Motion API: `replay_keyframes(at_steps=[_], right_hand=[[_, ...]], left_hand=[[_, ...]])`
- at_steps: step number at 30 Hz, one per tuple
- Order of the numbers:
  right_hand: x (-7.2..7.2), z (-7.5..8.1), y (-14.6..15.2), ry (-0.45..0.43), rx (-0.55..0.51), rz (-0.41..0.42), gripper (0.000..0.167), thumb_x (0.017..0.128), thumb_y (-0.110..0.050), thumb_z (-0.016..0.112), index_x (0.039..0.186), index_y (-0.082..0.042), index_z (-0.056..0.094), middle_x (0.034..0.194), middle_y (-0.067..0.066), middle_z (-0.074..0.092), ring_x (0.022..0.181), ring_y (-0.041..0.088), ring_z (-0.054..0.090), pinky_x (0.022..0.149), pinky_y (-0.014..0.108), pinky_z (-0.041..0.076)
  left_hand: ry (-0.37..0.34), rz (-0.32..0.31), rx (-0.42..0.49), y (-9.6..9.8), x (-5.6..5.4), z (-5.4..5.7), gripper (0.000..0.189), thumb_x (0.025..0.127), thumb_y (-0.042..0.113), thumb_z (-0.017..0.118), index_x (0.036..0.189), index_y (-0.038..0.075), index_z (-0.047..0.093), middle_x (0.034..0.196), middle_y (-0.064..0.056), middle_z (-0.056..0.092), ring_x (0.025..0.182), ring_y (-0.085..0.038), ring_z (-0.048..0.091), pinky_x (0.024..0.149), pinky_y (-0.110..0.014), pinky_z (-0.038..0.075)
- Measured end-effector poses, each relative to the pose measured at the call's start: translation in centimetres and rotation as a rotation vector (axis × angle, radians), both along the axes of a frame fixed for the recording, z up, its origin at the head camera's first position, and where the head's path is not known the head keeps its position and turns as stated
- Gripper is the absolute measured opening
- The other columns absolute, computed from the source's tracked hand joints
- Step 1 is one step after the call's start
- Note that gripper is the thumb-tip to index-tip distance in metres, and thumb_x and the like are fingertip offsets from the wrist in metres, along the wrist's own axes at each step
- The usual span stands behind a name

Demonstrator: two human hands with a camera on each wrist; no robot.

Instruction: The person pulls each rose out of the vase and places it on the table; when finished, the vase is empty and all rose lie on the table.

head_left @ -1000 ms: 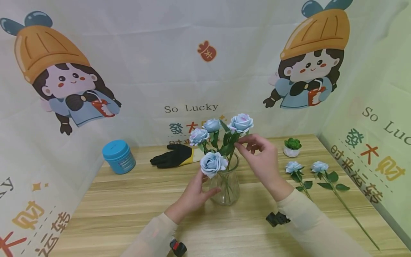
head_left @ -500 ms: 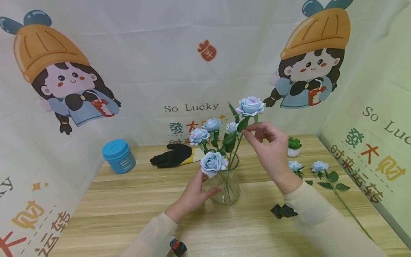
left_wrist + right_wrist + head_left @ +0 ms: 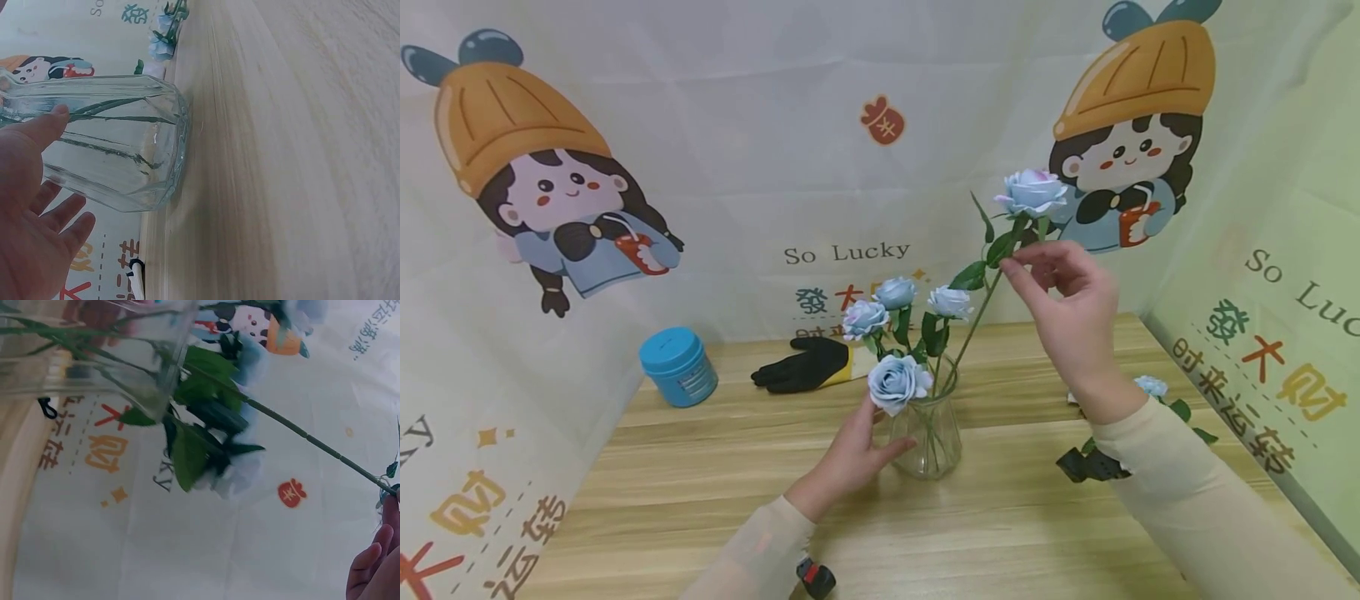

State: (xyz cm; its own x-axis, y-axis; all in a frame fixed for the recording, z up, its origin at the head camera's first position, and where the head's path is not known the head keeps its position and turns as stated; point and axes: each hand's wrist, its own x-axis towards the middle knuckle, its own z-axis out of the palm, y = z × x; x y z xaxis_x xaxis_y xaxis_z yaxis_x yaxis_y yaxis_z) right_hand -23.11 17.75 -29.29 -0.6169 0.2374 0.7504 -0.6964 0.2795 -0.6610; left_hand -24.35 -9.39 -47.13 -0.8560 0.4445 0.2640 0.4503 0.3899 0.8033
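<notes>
A clear glass vase [image 3: 928, 442] stands on the table, several blue artificial roses [image 3: 898, 383] rising from it. My left hand [image 3: 853, 458] is around the vase's left side, thumb across the front; in the left wrist view the thumb [image 3: 47, 128] lies over the glass and the lower fingers are spread. With thumb and fingertips my right hand [image 3: 1071, 308] pinches a blue rose [image 3: 1033, 193] high on its stem, just under the leaves. That stem slants down to the vase mouth, its lower end inside. In the right wrist view the right hand [image 3: 378, 562] is at the edge.
A blue lidded jar [image 3: 677, 367] stands at the back left. Beside it lies a black and yellow glove [image 3: 805, 365]. At right, another blue rose [image 3: 1152, 387] lies partly behind my right sleeve. A printed cloth [image 3: 760, 150] hangs behind the table.
My right hand has moved up and to the right, drawing the pinched rose higher out of the vase and uncovering another rose behind. The left hand has stayed at the vase.
</notes>
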Motion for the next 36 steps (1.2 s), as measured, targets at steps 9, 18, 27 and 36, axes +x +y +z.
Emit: replay_keyframes(at_steps=[9,18,27,36], right_hand=[[0.1,1.4,2.4,0.02,-0.063,-0.016,0.014,0.09,-0.004,0.078,0.101,0.003,0.074,0.09,-0.011,0.073,0.077,0.008,0.062,0.068,0.018,0.049],[1.4,-0.9,4.9,-0.075,0.069,-0.098,0.015,0.091,-0.004,0.077,0.101,0.007,0.073,0.084,-0.013,0.066,0.071,0.008,0.051,0.062,0.018,0.043],[1.9,-6.9,8.7,-0.339,0.19,-0.175,0.017,0.093,-0.015,0.078,0.103,-0.002,0.075,0.088,-0.022,0.065,0.075,0.005,0.055,0.063,0.014,0.045],[2.5,-10.9,10.5,-0.506,0.345,-0.155,0.017,0.095,-0.026,0.077,0.103,-0.011,0.076,0.081,-0.014,0.069,0.07,0.006,0.056,0.058,0.019,0.046]], left_hand=[[-0.001,-0.008,0.005,-0.1,-0.1,0.0,0.089,0.093,0.015,0.079,0.163,0.021,0.024,0.165,-0.006,0.039,0.148,-0.029,0.045,0.122,-0.053,0.039],[0.001,-0.013,0.009,0.0,0.0,0.1,0.088,0.093,0.014,0.078,0.162,0.018,0.024,0.164,-0.007,0.04,0.147,-0.028,0.047,0.121,-0.049,0.041],[-0.032,0.002,0.004,0.1,0.1,0.1,0.087,0.093,0.015,0.078,0.162,0.019,0.025,0.164,-0.007,0.041,0.145,-0.028,0.049,0.121,-0.046,0.043],[-0.021,0.007,-0.009,0.1,0.1,0.0,0.087,0.093,0.014,0.078,0.162,0.02,0.025,0.164,-0.007,0.04,0.146,-0.029,0.048,0.12,-0.047,0.043]])
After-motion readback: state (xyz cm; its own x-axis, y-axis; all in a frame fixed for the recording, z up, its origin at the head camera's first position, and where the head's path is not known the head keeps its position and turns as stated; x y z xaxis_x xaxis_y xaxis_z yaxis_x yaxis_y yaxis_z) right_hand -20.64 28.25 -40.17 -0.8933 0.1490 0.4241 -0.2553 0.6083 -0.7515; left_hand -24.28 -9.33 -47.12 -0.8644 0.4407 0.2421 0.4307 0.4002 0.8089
